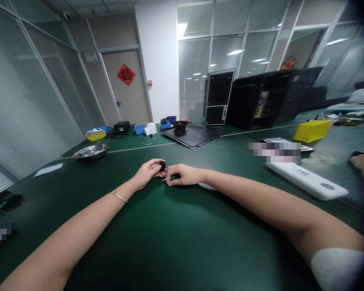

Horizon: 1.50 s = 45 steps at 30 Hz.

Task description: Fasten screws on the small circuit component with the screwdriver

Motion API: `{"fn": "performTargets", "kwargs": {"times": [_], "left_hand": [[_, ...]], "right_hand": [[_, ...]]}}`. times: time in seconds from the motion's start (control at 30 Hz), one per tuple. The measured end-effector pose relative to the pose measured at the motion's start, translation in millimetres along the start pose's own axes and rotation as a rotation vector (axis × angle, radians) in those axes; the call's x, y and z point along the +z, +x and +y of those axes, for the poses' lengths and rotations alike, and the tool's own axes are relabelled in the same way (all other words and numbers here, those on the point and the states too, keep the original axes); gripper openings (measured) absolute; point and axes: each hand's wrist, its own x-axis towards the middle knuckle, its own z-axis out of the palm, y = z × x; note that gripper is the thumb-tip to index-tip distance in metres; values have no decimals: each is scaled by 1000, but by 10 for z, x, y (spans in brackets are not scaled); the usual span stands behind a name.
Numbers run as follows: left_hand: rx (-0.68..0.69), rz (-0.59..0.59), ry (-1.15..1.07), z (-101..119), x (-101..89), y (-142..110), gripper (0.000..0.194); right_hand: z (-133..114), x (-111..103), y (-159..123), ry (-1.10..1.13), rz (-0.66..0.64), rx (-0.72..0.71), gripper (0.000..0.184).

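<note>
Here we are at the near middle of the green tabletop [182,230], both forearms reaching in and the hands meeting almost fingertip to fingertip! The left hand [147,174] is nearly closed, pinching a small black plastic part [162,165] between its fingertips, with most of the part tucked out of sight. The right hand [183,175] is curled shut around what looks like a small screwdriver [170,178], its black grip close to the fingers.

Look at that thin metal shaft: its long axis runs almost level across the view, the tip pointing left, just below the black part and not clearly touching it. This is the tense bit! A slip of that fine tip could jab the left fingers, and a loose pinch could drop the little part, which might roll and vanish against the dark surface.

Out to the left sits a steel bowl [90,151], well away from the action, with a yellow plastic bin [312,131] far off to the right.
</note>
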Motion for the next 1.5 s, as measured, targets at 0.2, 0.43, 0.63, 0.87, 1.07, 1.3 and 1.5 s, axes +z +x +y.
{"fn": "performTargets", "kwargs": {"times": [0.2, 0.43, 0.63, 0.87, 1.07, 1.3, 1.5], "left_hand": [[21, -27, -32, 4, -2, -14, 46], [1, -59, -49, 20, 14, -29, 44], [15, -64, -20, -2, 14, -16, 44], [10, -63, -3, -31, 14, 0, 45], [15, -46, 19, -45, 12, 3, 43], [3, -60, 63, -3, 48, -17, 49], [6, -103, 106, 22, 62, -25, 53]], "right_hand": [[101, 89, 83, 170, 463, 249, 16], [144, 139, 103, 177, 616, 330, 19], [163, 170, 127, 162, 622, 284, 17], [171, 187, 140, 145, 608, 312, 15], [165, 182, 141, 136, 572, 337, 14], [197, 196, 149, 90, 589, 381, 18], [194, 161, 128, 134, 573, 370, 22]]}}
